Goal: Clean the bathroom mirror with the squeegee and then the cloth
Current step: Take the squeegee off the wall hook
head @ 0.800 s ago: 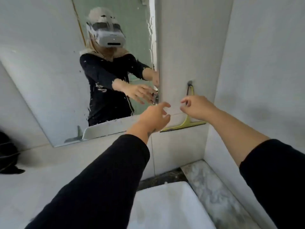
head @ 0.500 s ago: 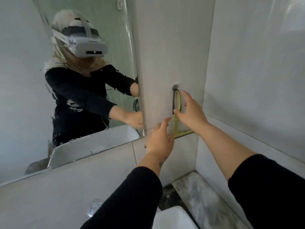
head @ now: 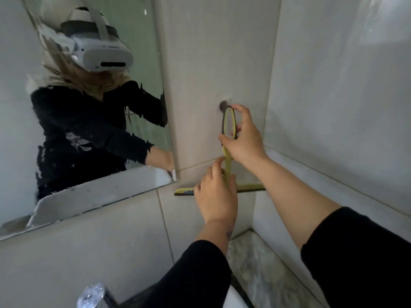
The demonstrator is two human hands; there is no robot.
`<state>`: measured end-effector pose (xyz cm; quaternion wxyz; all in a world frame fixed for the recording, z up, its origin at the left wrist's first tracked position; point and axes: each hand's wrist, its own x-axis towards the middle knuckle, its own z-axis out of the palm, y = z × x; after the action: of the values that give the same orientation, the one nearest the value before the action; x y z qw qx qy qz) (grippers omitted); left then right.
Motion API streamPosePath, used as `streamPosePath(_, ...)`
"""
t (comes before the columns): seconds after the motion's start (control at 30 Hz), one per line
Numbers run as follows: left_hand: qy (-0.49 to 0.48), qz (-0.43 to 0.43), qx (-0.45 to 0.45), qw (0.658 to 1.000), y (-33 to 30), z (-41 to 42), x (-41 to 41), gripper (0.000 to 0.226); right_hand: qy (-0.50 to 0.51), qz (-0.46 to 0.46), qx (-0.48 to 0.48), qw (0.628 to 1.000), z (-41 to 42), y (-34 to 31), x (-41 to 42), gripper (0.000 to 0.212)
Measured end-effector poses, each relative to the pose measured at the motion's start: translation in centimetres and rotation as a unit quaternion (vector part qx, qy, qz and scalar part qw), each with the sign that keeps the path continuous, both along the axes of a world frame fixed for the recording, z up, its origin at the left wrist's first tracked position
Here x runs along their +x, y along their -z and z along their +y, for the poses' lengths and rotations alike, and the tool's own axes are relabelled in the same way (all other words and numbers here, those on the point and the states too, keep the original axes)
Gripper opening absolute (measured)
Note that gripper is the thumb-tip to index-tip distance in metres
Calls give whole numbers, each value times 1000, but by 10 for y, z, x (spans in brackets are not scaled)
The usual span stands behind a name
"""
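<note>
Partly hidden: squeegee (head: pixel 227 138) blade | both hands gripping | hook (head: pixel 223 106) blurred

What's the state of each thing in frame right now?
squeegee: hanging from the wall hook, both hands on it
wall hook: holding the handle loop
right hand: gripping the handle loop
left hand: on the lower handle
mirror: streaked, not yet wiped

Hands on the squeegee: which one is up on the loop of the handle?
The right hand pinches the squeegee's looped handle just below the wall hook. The left hand is lower, at the stem above the blade.
</note>
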<state>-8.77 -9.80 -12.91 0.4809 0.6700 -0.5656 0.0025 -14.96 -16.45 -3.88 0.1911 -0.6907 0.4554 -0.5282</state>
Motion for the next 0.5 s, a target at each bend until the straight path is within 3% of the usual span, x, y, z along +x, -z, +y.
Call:
streamPosePath(0.3, -38, -90, -74, 992, -67, 50, 18, 35, -62, -36, 55, 996, 55, -74, -7, 70)
streamPosePath(0.5, -78, -124, -103, 984, -132, 90, 48, 35, -118, 24, 6, 993, 96, -140, 4, 82)
